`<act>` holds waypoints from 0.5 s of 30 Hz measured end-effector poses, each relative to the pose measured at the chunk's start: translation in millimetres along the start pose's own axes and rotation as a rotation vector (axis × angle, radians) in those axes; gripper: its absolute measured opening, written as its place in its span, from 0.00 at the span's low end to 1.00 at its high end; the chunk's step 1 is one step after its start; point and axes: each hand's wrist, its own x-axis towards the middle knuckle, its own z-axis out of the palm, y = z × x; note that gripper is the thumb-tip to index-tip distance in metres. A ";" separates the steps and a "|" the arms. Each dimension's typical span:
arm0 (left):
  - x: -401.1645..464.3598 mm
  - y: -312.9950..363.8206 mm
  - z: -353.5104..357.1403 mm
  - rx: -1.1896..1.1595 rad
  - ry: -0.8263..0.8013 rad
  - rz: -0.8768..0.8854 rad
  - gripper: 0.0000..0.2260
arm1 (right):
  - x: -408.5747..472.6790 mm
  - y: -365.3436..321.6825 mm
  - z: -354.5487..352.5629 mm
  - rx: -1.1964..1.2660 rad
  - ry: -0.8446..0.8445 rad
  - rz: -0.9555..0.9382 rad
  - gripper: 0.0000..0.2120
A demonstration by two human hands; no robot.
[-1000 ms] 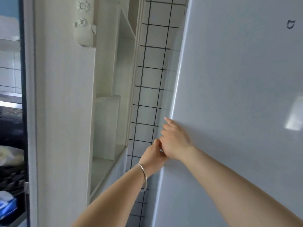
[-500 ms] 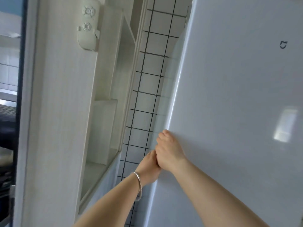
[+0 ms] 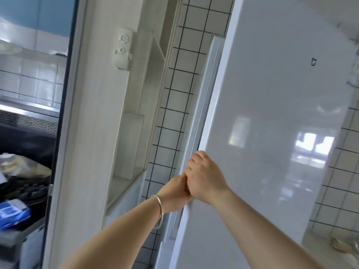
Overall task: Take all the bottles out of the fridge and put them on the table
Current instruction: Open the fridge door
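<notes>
A tall white fridge door (image 3: 268, 117) fills the right of the view and stands slightly ajar, its inner seal showing along the left edge. My right hand (image 3: 204, 179) grips that left edge with curled fingers. My left hand (image 3: 174, 193), a silver bangle on its wrist, holds the same edge just below and touches the right hand. No bottles are visible; the inside of the fridge is hidden behind the door.
A white shelf unit (image 3: 124, 152) with a wall-mounted remote (image 3: 122, 48) stands left of the fridge. White tiles with dark grout (image 3: 174, 105) lie between them. At far left a kitchen with a range hood (image 3: 29, 111) and a blue packet (image 3: 13, 212) shows.
The fridge door has swung open a little, showing its inner edge. Both hands stay on the door edge. The view has shifted right and pulled back.
</notes>
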 end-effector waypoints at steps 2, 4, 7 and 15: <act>-21.2 19.9 4.7 0.003 0.005 -0.001 0.08 | -22.4 3.6 -22.9 0.043 0.065 0.002 0.10; -43.3 41.4 9.7 0.029 0.020 0.005 0.06 | -49.0 5.2 -45.5 0.087 0.131 0.009 0.05; -78.3 74.9 25.9 -0.024 0.055 -0.002 0.06 | -96.4 8.1 -79.3 0.151 0.222 0.031 0.07; -155.8 158.6 103.7 -0.336 0.093 0.092 0.12 | -228.7 24.6 -138.9 0.087 0.289 0.176 0.10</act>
